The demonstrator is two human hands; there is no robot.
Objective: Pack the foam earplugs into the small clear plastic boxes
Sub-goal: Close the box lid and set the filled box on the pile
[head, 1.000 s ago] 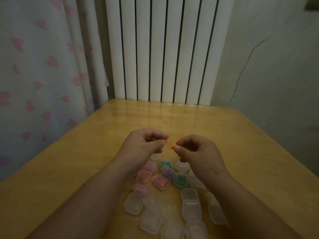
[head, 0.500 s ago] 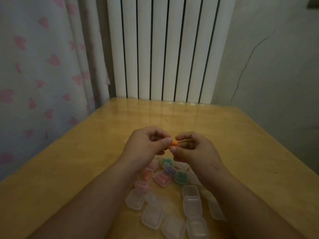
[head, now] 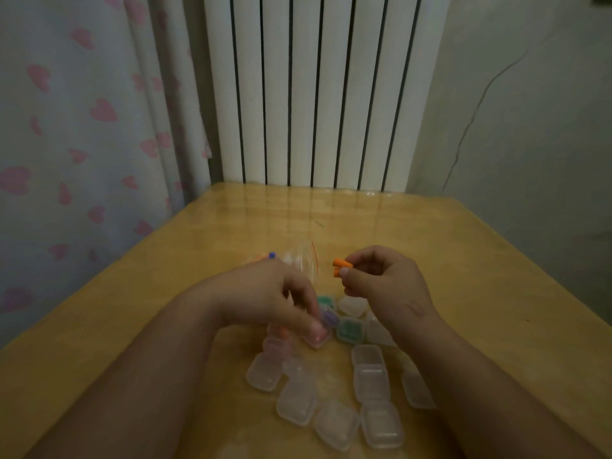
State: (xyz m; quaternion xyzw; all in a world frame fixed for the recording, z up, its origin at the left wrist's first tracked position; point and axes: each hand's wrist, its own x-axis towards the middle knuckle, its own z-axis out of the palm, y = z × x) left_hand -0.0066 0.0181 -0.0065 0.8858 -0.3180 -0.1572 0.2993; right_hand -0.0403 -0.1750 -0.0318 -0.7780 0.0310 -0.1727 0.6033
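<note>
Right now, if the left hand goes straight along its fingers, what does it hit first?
Probably the pink-filled box right at the left hand fingertips, beside the purple box; whether they already touch is unclear.

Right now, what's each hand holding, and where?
Right hand pinches two orange earplugs by one end, between thumb and fingers. Left hand touches a pink-filled box; whether it grips can't be told.

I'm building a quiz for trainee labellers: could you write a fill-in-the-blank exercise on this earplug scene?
1. The right hand pinches two ____ earplugs.
2. The left hand reaches down to the small clear ____ on the table.
3. The hearts on the curtain are ____.
Missing words: orange; boxes; pink.
</note>
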